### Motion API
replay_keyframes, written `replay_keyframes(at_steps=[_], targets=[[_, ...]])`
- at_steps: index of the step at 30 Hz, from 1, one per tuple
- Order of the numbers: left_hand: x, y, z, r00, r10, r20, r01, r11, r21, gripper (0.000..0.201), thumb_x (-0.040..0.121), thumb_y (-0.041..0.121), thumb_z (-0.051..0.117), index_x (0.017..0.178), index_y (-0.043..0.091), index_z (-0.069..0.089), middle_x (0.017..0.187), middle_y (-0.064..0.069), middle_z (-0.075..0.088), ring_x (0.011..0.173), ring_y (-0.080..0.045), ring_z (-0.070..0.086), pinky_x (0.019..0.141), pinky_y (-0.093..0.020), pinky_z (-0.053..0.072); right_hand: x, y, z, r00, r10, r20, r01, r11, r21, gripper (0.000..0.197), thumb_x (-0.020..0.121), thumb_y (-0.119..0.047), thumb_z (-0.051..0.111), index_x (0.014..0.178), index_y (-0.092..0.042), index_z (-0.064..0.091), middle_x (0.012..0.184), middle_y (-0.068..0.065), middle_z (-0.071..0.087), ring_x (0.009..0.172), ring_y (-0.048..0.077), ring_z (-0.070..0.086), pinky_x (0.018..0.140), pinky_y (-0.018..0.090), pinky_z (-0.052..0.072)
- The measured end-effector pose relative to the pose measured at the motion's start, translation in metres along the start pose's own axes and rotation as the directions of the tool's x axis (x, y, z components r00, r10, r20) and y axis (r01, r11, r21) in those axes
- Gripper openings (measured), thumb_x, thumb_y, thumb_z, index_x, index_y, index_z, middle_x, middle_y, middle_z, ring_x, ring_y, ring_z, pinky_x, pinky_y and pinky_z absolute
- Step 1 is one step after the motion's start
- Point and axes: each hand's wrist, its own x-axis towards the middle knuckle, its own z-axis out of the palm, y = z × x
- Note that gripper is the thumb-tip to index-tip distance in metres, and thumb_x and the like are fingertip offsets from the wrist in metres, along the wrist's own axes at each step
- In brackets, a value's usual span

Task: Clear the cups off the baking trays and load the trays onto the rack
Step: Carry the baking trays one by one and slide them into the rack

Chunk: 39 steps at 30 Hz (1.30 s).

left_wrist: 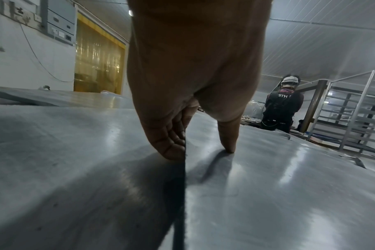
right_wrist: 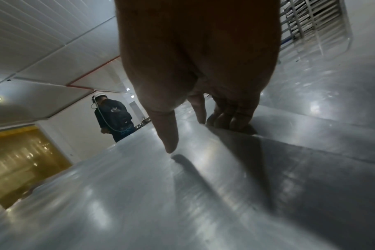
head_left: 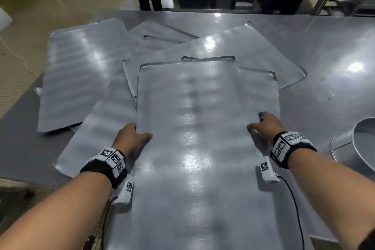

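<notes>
Left hand (head_left: 133, 138) and right hand (head_left: 263, 126) grip the top tray (head_left: 194, 128) by its long edges — thumbs on top. Lift level, clear of the trays beneath.

steel table (head_left: 324, 46) | yellow strip curtain (left_wrist: 98, 55) | panelled ceiling (right_wrist: 43, 33)

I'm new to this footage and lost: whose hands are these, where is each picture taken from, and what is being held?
No machine here: a person works bare-handed, wearing cameras. The head view looks down on a steel table piled with empty baking trays, no cups in sight. The left hand and right hand each take a grip on a long side of the top tray, thumbs on top, fingers over the edge. The other two pictures come from wrist cameras looking along each hand. A tray rack stands behind.
</notes>
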Motion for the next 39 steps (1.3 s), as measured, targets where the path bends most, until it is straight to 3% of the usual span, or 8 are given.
replay_keyframes(at_steps=[4, 8, 11, 17, 23, 25, 35, 39], targets=[[0.001, 0.005, -0.005, 1.0, 0.028, 0.005, -0.028, 1.0, -0.002, 0.035, 0.08, 0.039, 0.08, 0.101, 0.017, 0.063, 0.095, 0.003, 0.067, 0.079, -0.012, 0.06, 0.065, -0.026, 0.045, 0.001, 0.0, -0.005, 0.997, 0.066, 0.043, -0.073, 0.98, 0.184, 0.081, 0.079, -0.018, 0.084, 0.147, -0.003, 0.041, 0.151, 0.019, 0.045, 0.136, 0.036, 0.047, 0.112, 0.044, 0.039], [0.006, 0.018, -0.017, 0.996, 0.093, 0.01, -0.094, 0.995, 0.03, 0.029, 0.081, 0.036, 0.079, 0.1, 0.02, 0.064, 0.086, 0.009, 0.063, 0.077, -0.011, 0.059, 0.06, -0.018, 0.041, -0.008, 0.009, -0.01, 0.992, 0.117, 0.046, -0.125, 0.95, 0.286, 0.072, 0.081, -0.007, 0.081, 0.144, -0.005, 0.046, 0.149, 0.02, 0.046, 0.135, 0.037, 0.046, 0.099, 0.035, 0.04], [0.019, 0.032, -0.024, 0.991, 0.127, 0.042, -0.13, 0.987, 0.097, 0.034, 0.08, 0.042, 0.08, 0.098, 0.017, 0.066, 0.089, 0.005, 0.066, 0.086, -0.021, 0.062, 0.071, -0.026, 0.045, -0.014, 0.022, -0.011, 0.99, 0.139, 0.037, -0.143, 0.931, 0.335, 0.072, 0.08, -0.01, 0.083, 0.142, -0.009, 0.046, 0.146, 0.02, 0.048, 0.131, 0.036, 0.049, 0.1, 0.038, 0.042], [0.048, 0.075, -0.019, 0.975, 0.194, 0.107, -0.214, 0.949, 0.231, 0.05, 0.077, 0.054, 0.079, 0.089, 0.01, 0.06, 0.087, -0.008, 0.063, 0.083, -0.028, 0.06, 0.066, -0.033, 0.042, -0.028, 0.051, -0.027, 0.984, 0.173, -0.044, -0.147, 0.924, 0.354, 0.077, 0.074, -0.021, 0.088, 0.139, -0.011, 0.048, 0.14, 0.018, 0.053, 0.125, 0.035, 0.053, 0.106, 0.048, 0.045], [0.067, 0.103, 0.001, 0.96, 0.235, 0.153, -0.269, 0.926, 0.263, 0.05, 0.078, 0.051, 0.078, 0.101, 0.008, 0.065, 0.096, -0.009, 0.068, 0.089, -0.03, 0.063, 0.073, -0.035, 0.047, -0.04, 0.069, -0.034, 0.975, 0.204, -0.086, -0.16, 0.917, 0.366, 0.073, 0.076, -0.015, 0.086, 0.137, -0.007, 0.047, 0.125, 0.012, 0.059, 0.109, 0.03, 0.058, 0.09, 0.037, 0.047], [0.07, 0.106, 0.006, 0.96, 0.23, 0.159, -0.266, 0.925, 0.271, 0.051, 0.078, 0.051, 0.078, 0.099, 0.007, 0.065, 0.095, -0.01, 0.067, 0.089, -0.031, 0.063, 0.073, -0.035, 0.047, -0.04, 0.071, -0.031, 0.97, 0.22, -0.1, -0.17, 0.916, 0.364, 0.071, 0.076, -0.013, 0.086, 0.136, -0.006, 0.049, 0.128, 0.015, 0.06, 0.112, 0.032, 0.059, 0.093, 0.037, 0.048], [0.069, 0.1, 0.009, 0.969, 0.207, 0.133, -0.238, 0.928, 0.286, 0.036, 0.083, 0.041, 0.076, 0.081, 0.01, 0.058, 0.076, -0.004, 0.058, 0.081, -0.03, 0.057, 0.056, -0.031, 0.034, -0.023, 0.069, -0.018, 0.978, 0.196, -0.067, -0.162, 0.925, 0.343, 0.057, 0.074, -0.008, 0.084, 0.126, -0.01, 0.059, 0.119, 0.01, 0.07, 0.108, 0.03, 0.065, 0.1, 0.047, 0.051], [0.067, 0.103, 0.009, 0.962, 0.242, 0.129, -0.27, 0.923, 0.274, 0.032, 0.086, 0.037, 0.073, 0.077, 0.01, 0.058, 0.073, -0.004, 0.058, 0.078, -0.028, 0.057, 0.053, -0.03, 0.032, -0.018, 0.073, -0.02, 0.978, 0.194, -0.082, -0.158, 0.935, 0.318, 0.053, 0.078, -0.009, 0.081, 0.126, -0.011, 0.06, 0.119, 0.009, 0.07, 0.109, 0.03, 0.065, 0.1, 0.045, 0.05]])
